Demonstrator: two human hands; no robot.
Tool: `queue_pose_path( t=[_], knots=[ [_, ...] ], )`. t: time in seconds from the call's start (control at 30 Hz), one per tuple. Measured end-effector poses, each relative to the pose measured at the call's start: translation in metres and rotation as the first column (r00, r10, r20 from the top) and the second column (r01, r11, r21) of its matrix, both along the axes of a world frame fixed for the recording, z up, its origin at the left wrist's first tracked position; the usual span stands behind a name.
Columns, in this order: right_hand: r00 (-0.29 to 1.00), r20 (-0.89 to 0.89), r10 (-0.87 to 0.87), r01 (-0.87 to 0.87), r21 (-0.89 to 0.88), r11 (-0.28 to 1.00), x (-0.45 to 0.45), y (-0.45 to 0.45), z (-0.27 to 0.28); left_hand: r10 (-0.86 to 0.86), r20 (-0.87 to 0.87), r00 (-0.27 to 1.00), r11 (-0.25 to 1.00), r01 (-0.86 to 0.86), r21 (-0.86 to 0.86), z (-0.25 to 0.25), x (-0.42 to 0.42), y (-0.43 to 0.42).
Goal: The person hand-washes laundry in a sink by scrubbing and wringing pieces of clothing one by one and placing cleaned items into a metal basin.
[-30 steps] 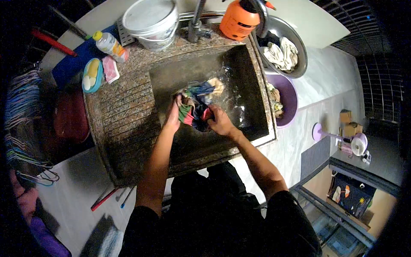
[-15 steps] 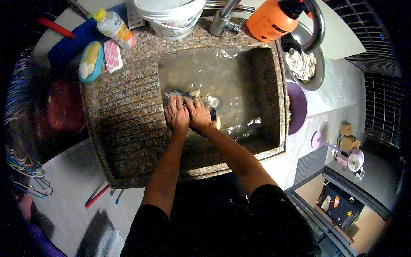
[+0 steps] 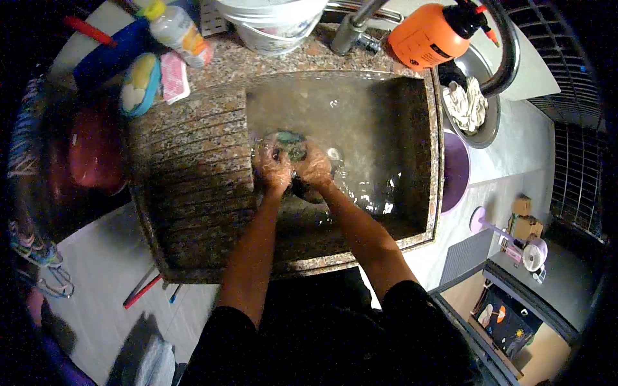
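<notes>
Murky water stands in the stone sink (image 3: pixel 341 264), and both hands are under its surface. A dark and green cloth (image 3: pixel 291 147) lies between them in the water. My left hand (image 3: pixel 273 168) is curled round the cloth's left side, and my right hand (image 3: pixel 313 166) grips its right side. Water blurs the fingertips and hides the lower part of the cloth. Just right of my right hand, a round pale drain (image 3: pixel 333 154) shows on the sink's bottom.
Behind the sink are a faucet (image 3: pixel 350 35), a white bucket (image 3: pixel 273 26) and an orange spray bottle (image 3: pixel 426 37). A metal basin (image 3: pixel 492 119) with cloths and a purple tub (image 3: pixel 456 174) stand right. A soap dish (image 3: pixel 141 83) and a bottle (image 3: pixel 177 32) sit back left.
The hands and the cloth have gone down from above the sink into the water. Since the middle frame, the flat, spread hands have curled in round the cloth. The view has shifted slightly.
</notes>
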State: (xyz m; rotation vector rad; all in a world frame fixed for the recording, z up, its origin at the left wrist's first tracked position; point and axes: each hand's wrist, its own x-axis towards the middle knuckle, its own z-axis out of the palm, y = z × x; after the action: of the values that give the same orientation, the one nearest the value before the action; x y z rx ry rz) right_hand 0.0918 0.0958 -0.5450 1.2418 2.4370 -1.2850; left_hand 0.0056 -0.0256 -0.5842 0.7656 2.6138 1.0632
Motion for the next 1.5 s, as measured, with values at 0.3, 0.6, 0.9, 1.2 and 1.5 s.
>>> queue_pose_path(
  t=[0.3,0.6,0.9,1.2,1.5],
  knots=[
    [0.742,-0.596,-0.307,0.015,-0.442,0.897,-0.022,-0.068,0.147,-0.517,0.837,0.178,0.637,-0.573,0.516,0.066,-0.019,-0.019],
    [0.794,-0.261,-0.549,-0.005,-0.906,0.424,-0.072,-0.145,0.165,-0.149,0.92,0.362,0.871,-0.392,0.295,0.127,-0.167,-0.123],
    [0.807,-0.552,0.211,-0.162,0.136,0.977,-0.015,-0.194,0.162,-0.135,-0.262,0.956,0.969,0.182,0.167,0.196,-0.058,-0.226],
    [0.896,-0.072,0.438,-0.343,0.512,0.787,-0.144,-0.199,0.053,0.085,-0.708,0.701,0.971,-0.217,-0.098,0.032,-0.118,-0.19],
    [0.756,-0.321,0.571,-0.316,0.585,0.747,-0.056,-0.199,0.152,-0.038,-0.243,0.969,0.993,0.065,0.102,0.192,-0.038,-0.217]
  ],
)
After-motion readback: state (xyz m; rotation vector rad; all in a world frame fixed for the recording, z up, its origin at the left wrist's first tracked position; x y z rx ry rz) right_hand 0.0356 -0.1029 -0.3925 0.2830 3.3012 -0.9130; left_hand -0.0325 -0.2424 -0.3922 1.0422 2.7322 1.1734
